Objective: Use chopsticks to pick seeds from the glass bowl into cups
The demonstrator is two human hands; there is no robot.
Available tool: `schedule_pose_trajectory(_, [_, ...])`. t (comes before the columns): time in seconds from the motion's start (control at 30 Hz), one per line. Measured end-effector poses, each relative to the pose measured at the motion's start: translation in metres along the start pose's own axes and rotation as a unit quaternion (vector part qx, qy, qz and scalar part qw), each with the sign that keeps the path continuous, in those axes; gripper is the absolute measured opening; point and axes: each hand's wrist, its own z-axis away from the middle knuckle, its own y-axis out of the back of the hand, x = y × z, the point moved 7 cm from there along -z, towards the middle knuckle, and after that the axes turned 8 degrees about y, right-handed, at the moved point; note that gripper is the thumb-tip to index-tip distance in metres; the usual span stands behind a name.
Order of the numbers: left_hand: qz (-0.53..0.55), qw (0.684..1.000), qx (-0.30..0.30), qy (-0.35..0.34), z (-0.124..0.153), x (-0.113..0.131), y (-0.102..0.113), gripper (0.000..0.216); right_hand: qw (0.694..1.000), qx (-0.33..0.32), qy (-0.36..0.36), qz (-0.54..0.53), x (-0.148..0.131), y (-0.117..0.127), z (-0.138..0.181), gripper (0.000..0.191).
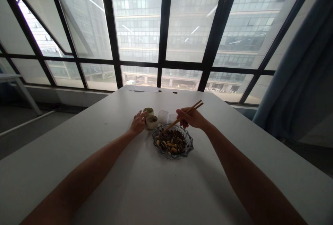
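My right hand (191,116) is closed around a pair of wooden chopsticks (177,121), slanting down to the left. Their tips reach into the pile of dark and yellowish-brown dried pieces (171,141), whose exact kind I cannot make out. A clear glass bowl with a scalloped rim (190,141) holds the pile. To the left, my left hand (138,122) has its fingers stretched out against the side of two small round cups. The nearer beige cup (152,124) has something dark inside; the greenish cup (148,110) stands just behind it.
Behind the bowl stand two clear plastic containers, one taller (163,116) and one partly hidden by my right hand (172,118). The white table (109,190) runs toward the windows, with papers (142,88) at its far edge. A blue curtain (293,79) hangs at right.
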Motion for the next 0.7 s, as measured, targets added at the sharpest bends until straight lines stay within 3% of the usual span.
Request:
schedule_pose_trajectory(0.2, [0.035,0.998,0.018,-0.054,0.001,-0.005,-0.003,0.051,0.999,0.037,-0.028,-0.019,0.008,0.012,0.000,0.066])
schedule_pose_trajectory(0.57, [0.099,0.993,0.037,-0.043,-0.001,0.000,0.004,0.011,0.998,0.051,-0.024,-0.023,0.019,0.015,-0.002,0.067])
schedule_pose_trajectory(0.7, [0.103,0.993,0.039,-0.039,-0.002,0.002,0.005,0.006,0.999,0.048,-0.017,-0.007,0.014,0.013,-0.002,0.067])
